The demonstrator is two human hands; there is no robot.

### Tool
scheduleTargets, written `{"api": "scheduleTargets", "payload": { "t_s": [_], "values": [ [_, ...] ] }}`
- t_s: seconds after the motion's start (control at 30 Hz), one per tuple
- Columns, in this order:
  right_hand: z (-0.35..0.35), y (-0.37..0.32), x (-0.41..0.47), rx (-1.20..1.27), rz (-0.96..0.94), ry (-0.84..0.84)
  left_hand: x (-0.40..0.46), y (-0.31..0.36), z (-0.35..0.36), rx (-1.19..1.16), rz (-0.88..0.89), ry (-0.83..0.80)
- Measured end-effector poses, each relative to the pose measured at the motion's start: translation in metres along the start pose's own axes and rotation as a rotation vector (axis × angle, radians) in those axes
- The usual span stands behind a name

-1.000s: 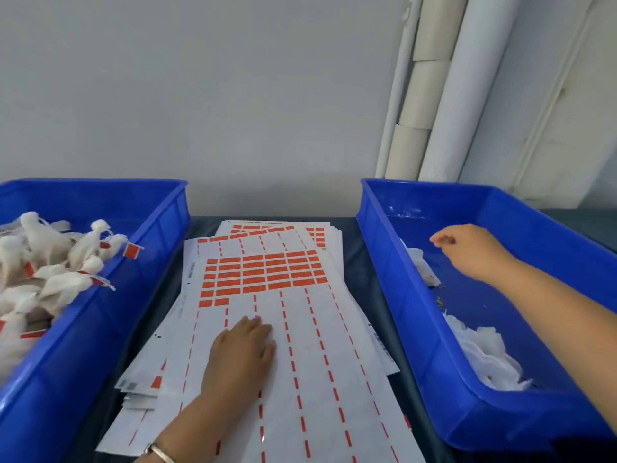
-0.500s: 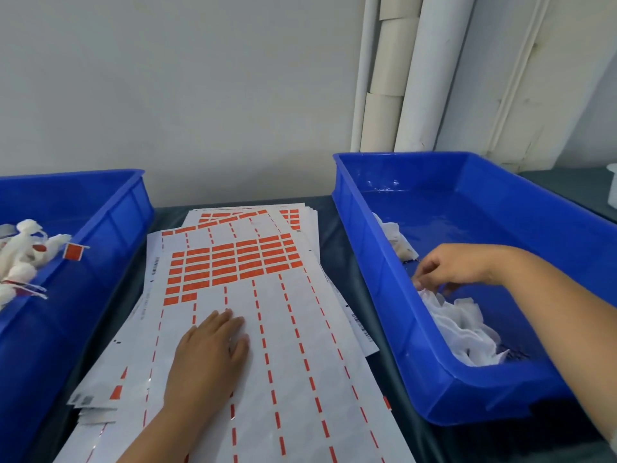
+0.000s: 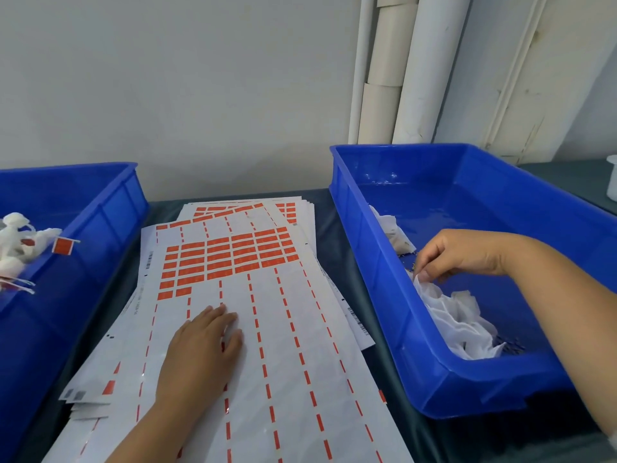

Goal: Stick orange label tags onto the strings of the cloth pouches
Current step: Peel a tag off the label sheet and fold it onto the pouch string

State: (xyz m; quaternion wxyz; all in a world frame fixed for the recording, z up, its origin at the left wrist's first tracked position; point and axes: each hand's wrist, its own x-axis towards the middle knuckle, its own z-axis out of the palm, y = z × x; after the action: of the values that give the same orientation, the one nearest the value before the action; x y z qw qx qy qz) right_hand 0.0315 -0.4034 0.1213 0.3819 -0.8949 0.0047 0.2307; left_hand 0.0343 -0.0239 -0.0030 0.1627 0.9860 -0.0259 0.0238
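A stack of white sheets with orange label tags (image 3: 230, 259) lies on the table between two blue bins. My left hand (image 3: 203, 342) rests flat on the top sheet, below the remaining orange tags. In the right blue bin (image 3: 417, 372) lies a heap of white cloth pouches (image 3: 457, 322), with one more pouch (image 3: 392, 232) farther back. My right hand (image 3: 464, 255) reaches into that bin and pinches the top edge of a pouch in the heap. The left blue bin (image 3: 100, 235) holds pouches with orange tags on their strings (image 3: 20, 248).
White pipes (image 3: 404, 78) stand against the wall behind the right bin. A white container edge (image 3: 612, 178) shows at the far right. The table has a dark grey-green cover (image 3: 337, 262).
My right hand has moved from the back of the right bin down to the heap of pouches and now pinches one. My left hand stays flat on the sheet.
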Motion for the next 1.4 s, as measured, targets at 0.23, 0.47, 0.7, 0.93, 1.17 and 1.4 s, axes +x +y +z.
{"api": "scheduleTargets", "payload": {
  "t_s": [0.23,0.47,0.7,0.93,1.17,1.4],
  "values": [
    [-0.005,-0.003,-0.006,0.335,-0.168,0.154,-0.001,-0.001,0.000,-0.014,-0.013,0.009],
    [-0.005,-0.031,-0.012,0.604,-0.336,0.377,0.000,0.000,0.001,-0.016,-0.009,0.020],
    [0.008,-0.096,-0.019,0.597,-0.461,0.462,0.001,0.002,-0.003,0.139,0.096,0.034],
    [0.053,-0.170,0.000,0.638,-0.553,0.411,0.038,0.004,-0.065,-0.318,0.007,-0.196],
    [0.119,-0.202,0.052,0.528,-0.452,0.542,0.045,0.001,-0.108,-1.286,0.041,0.009],
    [0.174,-0.174,0.093,0.578,-0.319,0.562,0.051,-0.014,-0.082,-0.756,0.179,0.097]
  ]
}}
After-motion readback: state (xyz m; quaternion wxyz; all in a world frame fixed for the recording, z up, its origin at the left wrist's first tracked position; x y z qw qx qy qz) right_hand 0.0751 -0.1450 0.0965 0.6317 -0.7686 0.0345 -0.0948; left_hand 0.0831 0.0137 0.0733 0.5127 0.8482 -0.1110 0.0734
